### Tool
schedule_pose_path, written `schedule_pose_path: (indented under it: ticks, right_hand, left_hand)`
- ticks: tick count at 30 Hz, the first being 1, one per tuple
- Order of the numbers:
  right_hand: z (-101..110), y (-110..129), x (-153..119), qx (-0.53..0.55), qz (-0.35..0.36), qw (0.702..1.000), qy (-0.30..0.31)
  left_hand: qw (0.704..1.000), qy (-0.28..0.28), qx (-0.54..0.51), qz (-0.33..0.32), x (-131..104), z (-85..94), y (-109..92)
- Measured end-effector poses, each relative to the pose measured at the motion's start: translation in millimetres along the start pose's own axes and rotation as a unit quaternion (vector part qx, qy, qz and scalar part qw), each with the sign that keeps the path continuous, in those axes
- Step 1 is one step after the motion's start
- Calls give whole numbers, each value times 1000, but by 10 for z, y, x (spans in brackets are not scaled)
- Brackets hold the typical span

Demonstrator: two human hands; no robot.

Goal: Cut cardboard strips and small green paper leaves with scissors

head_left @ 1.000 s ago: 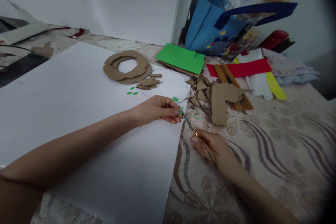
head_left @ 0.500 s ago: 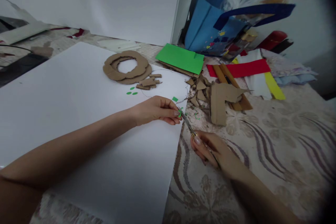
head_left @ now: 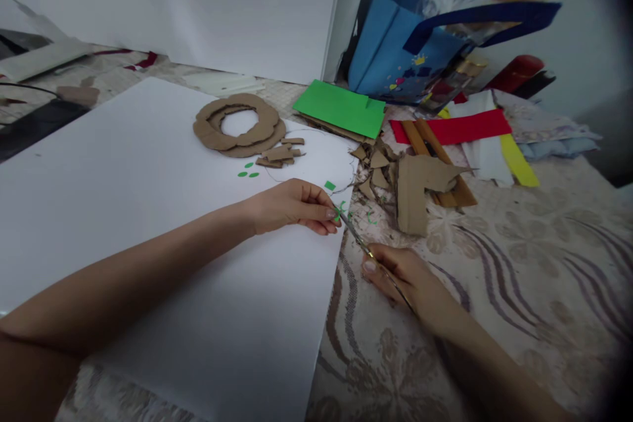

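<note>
Between the thumb and fingers of my left hand [head_left: 301, 206] is a small piece of green paper [head_left: 337, 214], mostly covered by the fingertips. My right hand [head_left: 400, 277] grips a pair of scissors [head_left: 357, 235], whose blades look closed together with their tips at the green piece. Thin green trimmings lie just beyond the tips. On the white board [head_left: 163, 211], behind my left hand, lie small green ovals [head_left: 248, 165] and a green paper square [head_left: 330, 185]. Two scalloped cardboard rings [head_left: 208, 135] overlap farther back, beside some cardboard strips [head_left: 279, 157].
Green paper sheets [head_left: 341, 107] rest on cardboard at the board's far edge. Cardboard scraps [head_left: 410, 201] lie right of the board on the patterned tablecloth [head_left: 494, 290]. A blue bag [head_left: 380, 46], a red strip [head_left: 469, 126] and a yellow strip [head_left: 517, 161] are behind.
The scissor blades have come together at the green piece, and a curled green trimming now shows beside the tips. My left hand has barely moved.
</note>
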State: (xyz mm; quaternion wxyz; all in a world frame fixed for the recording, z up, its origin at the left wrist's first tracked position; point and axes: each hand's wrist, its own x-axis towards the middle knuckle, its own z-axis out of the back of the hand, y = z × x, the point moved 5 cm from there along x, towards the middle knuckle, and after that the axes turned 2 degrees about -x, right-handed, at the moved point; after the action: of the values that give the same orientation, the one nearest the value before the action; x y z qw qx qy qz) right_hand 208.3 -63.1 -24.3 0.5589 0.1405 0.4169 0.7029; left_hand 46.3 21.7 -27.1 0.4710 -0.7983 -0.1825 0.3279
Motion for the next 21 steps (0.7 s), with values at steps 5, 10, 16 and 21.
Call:
schedule_pose_path:
  ticks: [5,10,16,21]
  right_hand:
    - [15,-15,1,-37,8,999,-5]
    - [14,-47,2,-67,15,998,-6]
    - [32,-55,-4,-95,6,995,-8]
    - [23,-62,13,-66,-5,998,-20]
  left_hand:
    - [1000,1,-4,6,0,3,-5]
    - [1000,7,9,12,-2,10,-14]
    - [999,11,33,15,-12,20,-21]
    - [999,11,35,12,-17,15,-32]
